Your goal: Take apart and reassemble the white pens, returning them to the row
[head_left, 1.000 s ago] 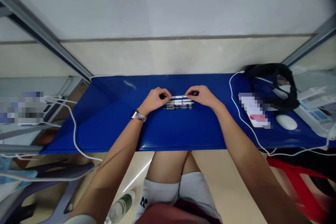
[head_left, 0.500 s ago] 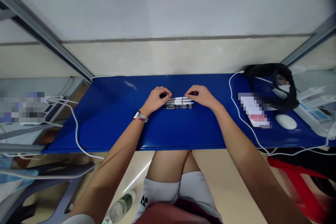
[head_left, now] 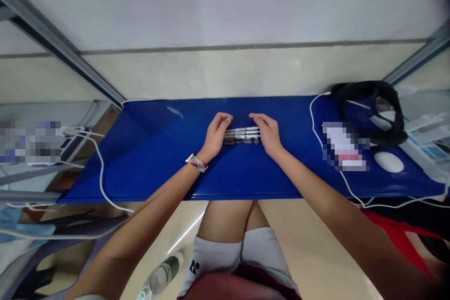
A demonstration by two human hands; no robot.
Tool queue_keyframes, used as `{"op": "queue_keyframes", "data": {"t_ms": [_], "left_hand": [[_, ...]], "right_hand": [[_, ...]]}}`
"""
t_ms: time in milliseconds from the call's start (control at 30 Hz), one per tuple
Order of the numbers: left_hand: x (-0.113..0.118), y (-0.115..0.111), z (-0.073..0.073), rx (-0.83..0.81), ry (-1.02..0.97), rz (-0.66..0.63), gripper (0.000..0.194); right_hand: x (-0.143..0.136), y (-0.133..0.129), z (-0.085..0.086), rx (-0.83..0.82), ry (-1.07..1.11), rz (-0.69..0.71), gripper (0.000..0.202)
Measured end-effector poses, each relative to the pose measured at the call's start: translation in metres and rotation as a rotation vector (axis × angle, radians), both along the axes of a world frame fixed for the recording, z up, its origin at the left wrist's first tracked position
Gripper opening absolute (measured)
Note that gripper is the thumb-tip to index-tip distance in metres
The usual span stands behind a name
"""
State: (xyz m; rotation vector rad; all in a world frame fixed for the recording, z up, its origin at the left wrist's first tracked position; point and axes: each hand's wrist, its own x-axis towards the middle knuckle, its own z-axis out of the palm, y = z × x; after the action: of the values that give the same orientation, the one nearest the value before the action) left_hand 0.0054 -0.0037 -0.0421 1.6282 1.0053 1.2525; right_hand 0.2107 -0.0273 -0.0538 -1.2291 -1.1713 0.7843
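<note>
Several slim pens point(head_left: 242, 135), white, clear and black, lie side by side in a flat row on the blue tabletop point(head_left: 242, 173). At the row's left end is my left hand point(head_left: 216, 133), cupped with its fingers stretched forward and its palm side facing the pens. My right hand point(head_left: 269, 133) mirrors it at the right end, fingers pointing forward and inward. Both hands rest close against the pen ends, which they partly hide; whether they press on them I cannot tell. Neither hand is wrapped round a pen. A colourful woven band point(head_left: 197, 162) circles my left wrist.
On the right lie a blurred phone point(head_left: 344, 147), a white computer mouse point(head_left: 388, 162), a black head strap point(head_left: 372, 112) and a white cable point(head_left: 314, 124). Another white cable point(head_left: 101, 164) crosses the left side. A plastic bottle point(head_left: 163, 274) stands below the table.
Both hands have gone from pinched fingertips above the pens' far edge to lying alongside the two ends of the row, with fingers straighter. The pens remain in a row.
</note>
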Motion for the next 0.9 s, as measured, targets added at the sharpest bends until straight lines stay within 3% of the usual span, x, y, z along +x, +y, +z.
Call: {"op": "queue_keyframes", "data": {"t_ms": [200,367,467,567,633,733,833,900], "left_hand": [[0.003,0.012,-0.015,-0.082,-0.153,-0.025,0.029],[0.006,0.014,-0.021,-0.087,-0.146,0.000,0.034],[0.005,0.012,-0.015,-0.065,-0.136,0.043,0.033],[-0.001,-0.008,0.005,0.016,-0.069,0.154,0.025],[-0.004,-0.041,0.024,0.133,0.040,0.175,0.019],[0.000,-0.123,0.043,0.356,0.228,0.078,0.027],[0.018,-0.223,0.042,0.798,0.518,-0.225,0.058],[0.033,-0.281,0.034,1.177,0.625,-0.403,0.055]], "right_hand": [[-0.005,0.001,-0.001,0.007,-0.055,-0.053,0.027],[-0.006,0.001,-0.002,0.012,-0.078,-0.051,0.027],[-0.004,0.001,0.002,0.018,-0.113,-0.052,0.025],[-0.003,-0.012,0.016,0.093,-0.167,-0.055,0.020],[-0.005,-0.033,0.027,0.085,-0.084,0.004,0.017],[-0.025,-0.089,0.034,-0.139,0.307,0.216,0.013],[-0.075,-0.163,0.014,-0.375,0.485,0.490,0.017],[-0.125,-0.211,-0.015,-0.632,0.738,0.634,0.018]]}}
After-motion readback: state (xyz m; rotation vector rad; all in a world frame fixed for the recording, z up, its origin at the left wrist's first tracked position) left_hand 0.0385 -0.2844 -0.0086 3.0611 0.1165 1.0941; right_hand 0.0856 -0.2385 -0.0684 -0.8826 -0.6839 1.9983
